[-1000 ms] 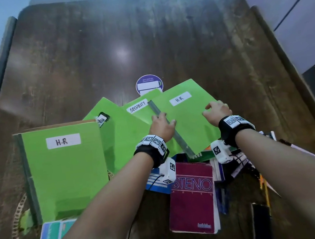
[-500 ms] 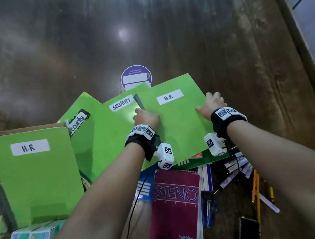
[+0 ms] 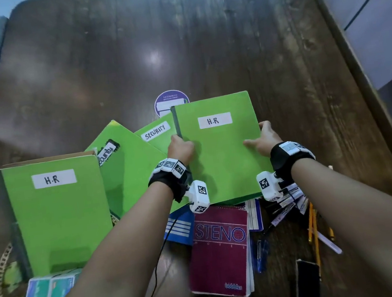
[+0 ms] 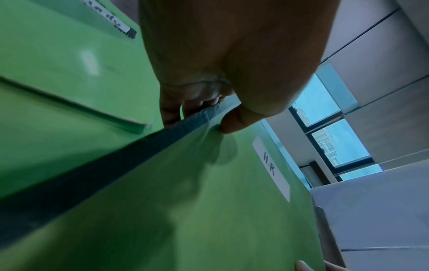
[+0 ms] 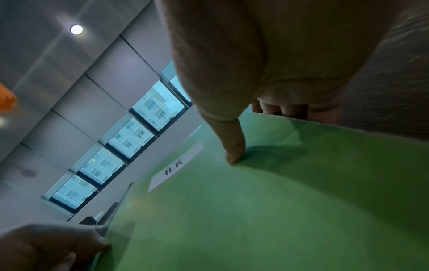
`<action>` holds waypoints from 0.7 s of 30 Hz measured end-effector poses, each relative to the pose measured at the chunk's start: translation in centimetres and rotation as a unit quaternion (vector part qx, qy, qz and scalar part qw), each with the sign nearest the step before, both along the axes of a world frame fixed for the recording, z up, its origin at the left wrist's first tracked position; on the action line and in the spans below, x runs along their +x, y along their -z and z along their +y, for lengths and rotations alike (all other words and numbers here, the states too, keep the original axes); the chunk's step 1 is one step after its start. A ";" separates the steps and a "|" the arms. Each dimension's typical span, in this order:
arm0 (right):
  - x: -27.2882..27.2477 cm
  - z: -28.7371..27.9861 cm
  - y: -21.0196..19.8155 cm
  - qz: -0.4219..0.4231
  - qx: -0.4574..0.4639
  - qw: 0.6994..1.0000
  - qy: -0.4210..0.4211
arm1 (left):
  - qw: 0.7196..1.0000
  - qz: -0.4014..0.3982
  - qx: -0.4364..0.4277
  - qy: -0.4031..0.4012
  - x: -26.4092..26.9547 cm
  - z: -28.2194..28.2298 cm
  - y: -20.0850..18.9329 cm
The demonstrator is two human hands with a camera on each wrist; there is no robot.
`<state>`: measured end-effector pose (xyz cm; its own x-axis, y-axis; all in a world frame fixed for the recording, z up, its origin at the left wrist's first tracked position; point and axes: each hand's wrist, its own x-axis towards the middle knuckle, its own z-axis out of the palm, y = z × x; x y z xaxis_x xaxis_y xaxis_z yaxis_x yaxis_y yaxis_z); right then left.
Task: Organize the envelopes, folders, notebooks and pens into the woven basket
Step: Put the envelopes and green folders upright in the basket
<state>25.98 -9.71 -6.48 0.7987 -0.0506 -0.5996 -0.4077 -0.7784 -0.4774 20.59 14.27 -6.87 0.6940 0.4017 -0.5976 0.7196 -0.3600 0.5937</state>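
Observation:
A green folder labelled H.R (image 3: 221,155) is tilted up off the pile, held by both hands. My left hand (image 3: 181,148) pinches its dark spine edge (image 4: 162,133), thumb on the cover and fingers behind. My right hand (image 3: 262,137) grips the opposite edge, thumb (image 5: 234,152) pressed on the cover (image 5: 278,201). Under it lie two green folders marked Security (image 3: 155,132) (image 3: 126,163). Another H.R folder (image 3: 58,213) stands in the woven basket (image 3: 1,284) at the left. A maroon Steno notebook (image 3: 219,253) lies near me, with pens (image 3: 286,206) and pencils (image 3: 312,230) to its right.
A purple round sticker (image 3: 170,100) sits on the dark wooden table (image 3: 174,38) behind the folders. Small card boxes (image 3: 48,291) lie in the basket's front. A blue notebook (image 3: 179,227) and a blue pen (image 3: 260,255) lie by the Steno pad. A dark phone (image 3: 307,283) sits at the near edge.
Both hands have taken hold of the right-hand H.R folder by its side edges, turned it square and lifted its far end off the pile. The head view tilted back up.

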 end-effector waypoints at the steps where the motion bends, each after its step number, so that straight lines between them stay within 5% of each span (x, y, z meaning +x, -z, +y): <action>1: -0.5 0.5 -0.7 0.003 -0.004 1.000 -0.002 | 1.000 -0.011 0.002 0.003 -0.3 0.3 -0.8; 12: -6.7 9.5 -7.7 -0.078 0.018 0.996 0.034 | 0.989 -0.133 0.054 -0.021 -6.8 8.2 -8.2; 21: -12.4 20.6 -11.2 -0.176 0.097 0.980 -0.004 | 0.950 -0.269 0.116 -0.107 -13.9 20.1 -11.7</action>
<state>13.63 10.91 4.75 0.9575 0.0437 -0.2850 -0.1860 -0.6617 -0.7263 6.72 34.33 4.82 0.7621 0.6450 -0.0568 0.4050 -0.4063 0.8191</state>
